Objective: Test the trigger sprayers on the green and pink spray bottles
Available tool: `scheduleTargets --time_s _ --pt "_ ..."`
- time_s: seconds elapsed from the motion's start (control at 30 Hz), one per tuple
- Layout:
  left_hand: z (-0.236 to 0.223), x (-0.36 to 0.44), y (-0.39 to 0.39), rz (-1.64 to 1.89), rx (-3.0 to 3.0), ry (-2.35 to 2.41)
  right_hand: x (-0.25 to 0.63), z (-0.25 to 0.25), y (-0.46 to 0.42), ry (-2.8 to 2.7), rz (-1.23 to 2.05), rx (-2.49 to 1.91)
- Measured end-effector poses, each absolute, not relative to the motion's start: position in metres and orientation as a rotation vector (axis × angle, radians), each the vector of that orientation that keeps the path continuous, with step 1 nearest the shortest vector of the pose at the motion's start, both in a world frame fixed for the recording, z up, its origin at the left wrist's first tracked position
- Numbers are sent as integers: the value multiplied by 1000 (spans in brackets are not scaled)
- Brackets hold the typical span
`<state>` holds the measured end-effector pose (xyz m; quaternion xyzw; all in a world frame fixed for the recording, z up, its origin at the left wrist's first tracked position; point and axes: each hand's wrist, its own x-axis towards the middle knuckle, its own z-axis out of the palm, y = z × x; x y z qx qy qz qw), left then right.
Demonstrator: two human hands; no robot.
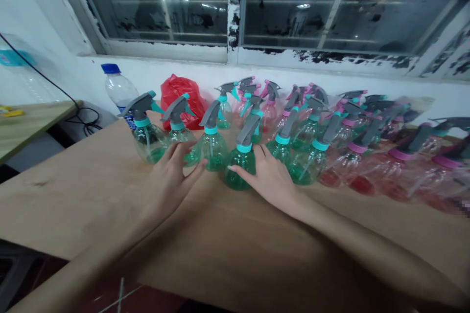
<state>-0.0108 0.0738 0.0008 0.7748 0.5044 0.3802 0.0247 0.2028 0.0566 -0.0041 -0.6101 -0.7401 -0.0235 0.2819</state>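
Several green spray bottles with grey triggers and teal collars stand in rows on the brown tabletop (220, 254). My left hand (171, 178) lies flat and open, fingertips touching a green bottle (180, 134) near the front left. My right hand (270, 178) is also open, fingers spread, resting against the base of the nearest green bottle (240, 159). Another green bottle (212, 144) stands between the two hands. Neither hand grips anything.
Pink spray bottles (370, 166) with pink collars fill the right side, blurred. A red plastic bag (181, 95) and a water bottle with a blue cap (119, 90) stand at the back left. A window runs behind; a second table (29, 124) and black cable (86, 120) sit left.
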Motion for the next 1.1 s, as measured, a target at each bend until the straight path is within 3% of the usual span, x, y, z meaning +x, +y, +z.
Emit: scheduleTargets --time_s 0.2,0.4,1.1 --pt "4 8 53 889 2331 1308 203 -8 15 -2055 -131 -1581" --pt "19 50 30 835 2429 1088 211 -9 -13 -2099 -49 -1519" --pt "8 158 39 1005 2109 877 285 -41 -15 -2074 -149 -1452"
